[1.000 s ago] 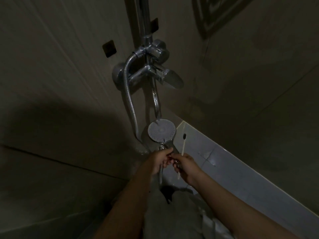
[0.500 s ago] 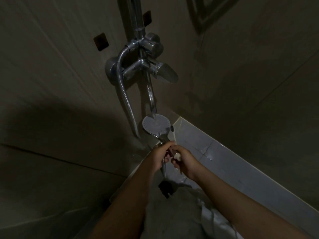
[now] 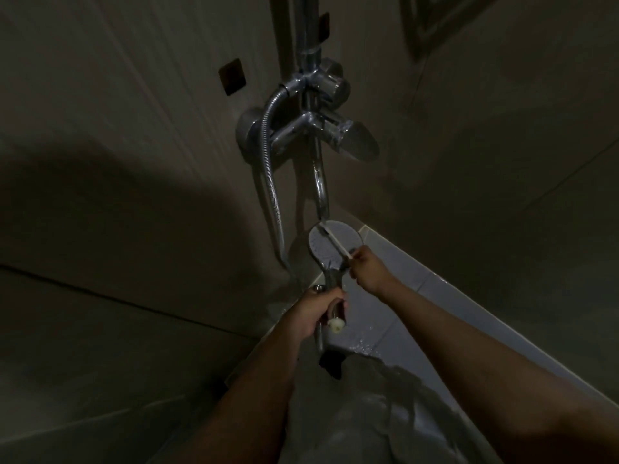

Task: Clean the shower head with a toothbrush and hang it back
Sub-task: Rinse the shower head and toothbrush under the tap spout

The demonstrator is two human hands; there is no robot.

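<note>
Glossy chrome metal: the mixer tap (image 3: 311, 128), ribbed hose (image 3: 268, 169) and shower head (image 3: 348, 242) rim; wall tiles (image 3: 134, 95) look smooth, matt.

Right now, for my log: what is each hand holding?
Left hand: grips the shower head by its handle.
Right hand: holds the toothbrush.

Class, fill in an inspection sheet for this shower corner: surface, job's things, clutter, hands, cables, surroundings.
Surface: pale grey tiled strip, wet specks.
Job's things: round chrome shower head, face toward camera; white toothbrush laid across that face.
Clutter: nothing seen.
Hands: left hand grips the shower head's handle; right hand pinches the toothbrush.
Cables: ribbed chrome hose hangs from chrome mixer tap.
Surroundings: dim beige wall tiles.
</note>
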